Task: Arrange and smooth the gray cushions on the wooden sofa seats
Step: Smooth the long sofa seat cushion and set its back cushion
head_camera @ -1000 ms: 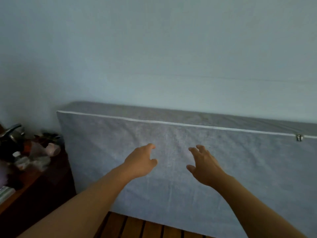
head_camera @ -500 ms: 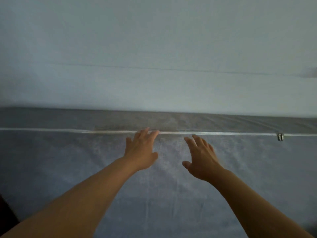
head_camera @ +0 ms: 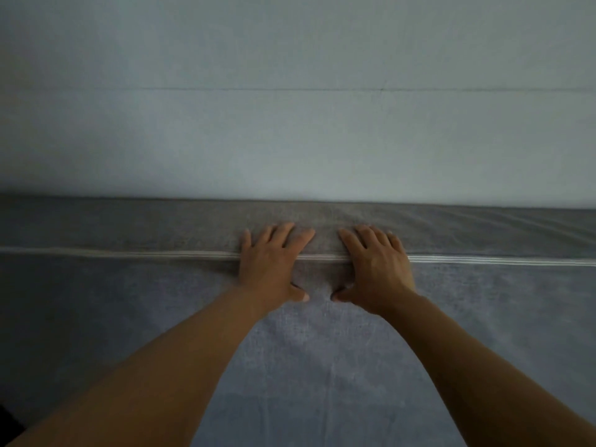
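A large gray cushion (head_camera: 129, 317) stands upright and fills the lower half of the head view, with a white zipper line (head_camera: 129, 254) running along its top edge. My left hand (head_camera: 271, 262) lies over that top edge, fingers straight on the upper face and thumb on the front. Close beside it, my right hand (head_camera: 375, 266) lies the same way, fingers spread flat across the edge. Both hands press on the cushion near its middle. The wooden sofa seat is out of view.
A plain pale wall (head_camera: 290, 108) rises directly behind the cushion. A small dark patch (head_camera: 8, 421) shows at the bottom left corner.
Both hands moved up and forward from in front of the cushion's face onto its top edge. The view closed in, so the side table, wooden slats and zipper pull left the frame.
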The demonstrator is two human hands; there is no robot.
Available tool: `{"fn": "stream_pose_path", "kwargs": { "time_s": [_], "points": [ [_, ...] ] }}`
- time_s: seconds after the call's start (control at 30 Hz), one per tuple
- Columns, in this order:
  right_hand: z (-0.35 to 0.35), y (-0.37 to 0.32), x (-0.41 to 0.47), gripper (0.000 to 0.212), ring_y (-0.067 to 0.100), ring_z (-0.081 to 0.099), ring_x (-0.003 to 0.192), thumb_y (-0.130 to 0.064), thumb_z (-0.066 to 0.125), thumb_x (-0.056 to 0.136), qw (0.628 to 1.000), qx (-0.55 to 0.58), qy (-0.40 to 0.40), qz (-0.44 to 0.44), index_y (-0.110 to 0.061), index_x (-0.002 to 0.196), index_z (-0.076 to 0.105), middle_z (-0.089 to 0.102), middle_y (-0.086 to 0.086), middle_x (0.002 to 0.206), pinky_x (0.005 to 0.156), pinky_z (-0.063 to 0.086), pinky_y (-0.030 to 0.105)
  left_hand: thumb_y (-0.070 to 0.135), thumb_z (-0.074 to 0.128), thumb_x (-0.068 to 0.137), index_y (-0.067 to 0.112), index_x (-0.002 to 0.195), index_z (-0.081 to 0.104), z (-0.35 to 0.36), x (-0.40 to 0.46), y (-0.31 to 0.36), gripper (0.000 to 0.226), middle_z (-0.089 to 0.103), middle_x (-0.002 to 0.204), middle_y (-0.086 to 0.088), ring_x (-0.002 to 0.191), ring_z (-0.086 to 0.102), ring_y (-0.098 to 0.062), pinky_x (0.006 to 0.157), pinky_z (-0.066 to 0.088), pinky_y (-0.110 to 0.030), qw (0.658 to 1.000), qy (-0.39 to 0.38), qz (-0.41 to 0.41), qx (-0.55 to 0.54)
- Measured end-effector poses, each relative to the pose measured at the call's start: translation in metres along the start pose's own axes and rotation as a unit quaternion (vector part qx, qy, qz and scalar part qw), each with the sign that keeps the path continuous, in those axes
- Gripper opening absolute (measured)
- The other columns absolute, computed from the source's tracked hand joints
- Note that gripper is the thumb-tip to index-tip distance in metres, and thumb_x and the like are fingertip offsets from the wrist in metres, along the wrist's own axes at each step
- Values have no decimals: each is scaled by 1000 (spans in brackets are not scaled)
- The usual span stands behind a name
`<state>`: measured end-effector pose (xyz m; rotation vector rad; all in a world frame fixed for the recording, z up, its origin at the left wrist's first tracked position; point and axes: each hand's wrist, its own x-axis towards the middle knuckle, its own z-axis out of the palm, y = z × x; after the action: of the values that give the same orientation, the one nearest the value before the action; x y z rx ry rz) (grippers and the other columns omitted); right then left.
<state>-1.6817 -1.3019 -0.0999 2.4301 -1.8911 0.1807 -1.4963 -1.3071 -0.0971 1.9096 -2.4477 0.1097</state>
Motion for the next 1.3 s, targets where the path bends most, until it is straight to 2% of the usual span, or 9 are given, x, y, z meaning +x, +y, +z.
{"fn": "stream_pose_path", "kwargs": {
  "time_s": [0.17,0.33,0.6,0.7,0.83,1.03,1.17,1.3],
  "points": [
    [5,-3,-8,111,25,19,141,-70,71,62,1000,1,17,2,-29,149,16,22,4,152,118,9,40,64,78,55,38,143,23,1,-3,5,107,22,149,3,136,25,-20,111,22,-48,1000,24,-10,-2],
    [3,-8,-24,109,25,19,141,-66,72,63,1000,8,22,5,-28,149,16,22,5,153,118,8,40,63,80,52,34,139,29,-2,-18,10,105,30,138,2,126,32,-19,104,31,-40,1000,30,-2,-9],
    [-6,-31,-86,105,28,14,144,-59,73,69,999,7,36,13,-25,150,17,19,9,155,118,5,40,64,80,50,35,131,32,-7,-73,21,99,33,127,2,117,34,-19,95,31,-37,999,48,5,3],
    [-12,-47,-122,104,27,9,145,-57,72,72,999,1,29,25,-25,151,14,15,8,157,118,1,40,64,80,51,33,129,32,-11,-106,27,97,33,126,1,116,33,-20,94,31,-36,998,56,18,2],
    [-15,-68,-166,102,29,9,146,-54,73,72,998,4,48,44,-22,151,18,15,10,157,118,1,39,62,80,53,29,131,29,-14,-149,33,99,31,127,-1,117,32,-21,94,31,-38,998,58,35,8],
    [-21,-90,-222,111,27,-2,147,-51,75,72,997,-20,26,63,-22,152,3,1,7,159,116,-8,36,59,79,59,20,144,17,-19,-206,40,113,27,137,-3,124,30,-23,97,30,-37,996,62,46,34],
    [-24,-100,-255,112,27,-9,147,-41,76,75,997,-18,16,70,-21,152,-2,-6,7,159,114,-13,35,57,79,61,20,143,18,-22,-235,48,109,29,134,-2,121,31,-22,94,30,-35,996,61,51,44],
    [-23,-107,-289,109,29,-12,146,-34,73,78,998,-25,17,60,-21,152,-6,-10,9,159,115,-12,37,54,79,63,20,144,19,-22,-269,60,106,30,134,-4,120,32,-23,93,30,-34,996,63,39,53]
  ]
}}
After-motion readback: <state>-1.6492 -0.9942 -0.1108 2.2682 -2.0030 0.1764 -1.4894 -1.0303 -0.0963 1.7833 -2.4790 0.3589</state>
